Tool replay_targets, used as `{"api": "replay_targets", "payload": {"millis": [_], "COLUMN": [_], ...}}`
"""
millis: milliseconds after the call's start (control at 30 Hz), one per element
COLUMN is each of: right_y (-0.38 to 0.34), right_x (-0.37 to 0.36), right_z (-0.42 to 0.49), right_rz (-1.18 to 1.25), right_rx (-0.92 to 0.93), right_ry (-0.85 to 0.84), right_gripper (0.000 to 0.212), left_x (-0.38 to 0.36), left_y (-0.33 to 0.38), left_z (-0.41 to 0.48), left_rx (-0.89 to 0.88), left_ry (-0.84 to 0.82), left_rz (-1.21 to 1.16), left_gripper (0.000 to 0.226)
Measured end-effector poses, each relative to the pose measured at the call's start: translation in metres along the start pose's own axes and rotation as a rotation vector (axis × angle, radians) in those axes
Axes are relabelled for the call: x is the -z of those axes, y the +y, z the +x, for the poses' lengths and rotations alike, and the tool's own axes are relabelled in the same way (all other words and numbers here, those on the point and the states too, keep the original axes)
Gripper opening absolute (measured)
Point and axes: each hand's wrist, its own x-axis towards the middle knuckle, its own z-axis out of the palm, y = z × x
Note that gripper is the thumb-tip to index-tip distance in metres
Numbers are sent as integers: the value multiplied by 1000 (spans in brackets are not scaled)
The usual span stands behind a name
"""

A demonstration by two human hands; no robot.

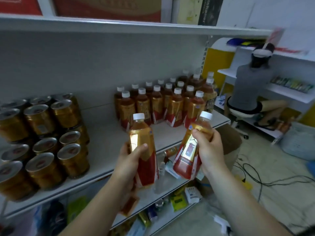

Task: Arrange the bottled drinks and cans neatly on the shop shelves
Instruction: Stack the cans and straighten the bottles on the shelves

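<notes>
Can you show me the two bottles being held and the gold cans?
Left bottle [144, 136], head view, gold label.
Right bottle [187, 150], head view, label middle.
Gold cans [66, 116], head view, one can's side.

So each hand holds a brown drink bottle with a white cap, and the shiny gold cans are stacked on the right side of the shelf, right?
Not quite. The head view shows the shiny gold metal cans stacked on the left side of the white shelf, not the right. The left hand grips one white-capped amber plastic bottle, the right hand the other bottle.

The stacked cans [40, 120] run off the left edge; print on the shelved bottles [176, 106] is unreadable.
</notes>
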Motion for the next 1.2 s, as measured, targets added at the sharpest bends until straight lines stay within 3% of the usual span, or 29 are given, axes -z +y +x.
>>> {"api": "replay_targets", "payload": {"millis": [233,367,467,567,667,800,967,1067,1200], "right_y": [21,38,52,60,63,65,74,75,82], "right_x": [-30,-33,-23,-2,6,-5,34,41,39], "right_z": [117,161,168,170,186,192,202,218,227], "right_rz": [-394,-549,-688,-740,-820,-859,-1092,-1002,-857], "right_rx": [334,459,499,564,656,778,817,773,760], "right_ry": [-10,12,29,-61,-133,-116,-82,-169,-290], "right_gripper": [68,73,92,104,105,110,118,128,125], "left_x": [-27,-43,-53,-58,-66,-89,-91,-94,-107], "left_y": [0,-7,-12,-18,-24,-27,-29,-33,-36], "left_z": [100,134,147,152,156,152,152,153,154], "left_rx": [-164,-216,-262,-285,-305,-347,-288,-294,-284], "left_ry": [40,84,109,111,124,195,248,291,345], "left_rz": [182,322,374,433,469,473,575,582,574], "left_gripper": [75,72,73,82,87,83,88,88,94]}}
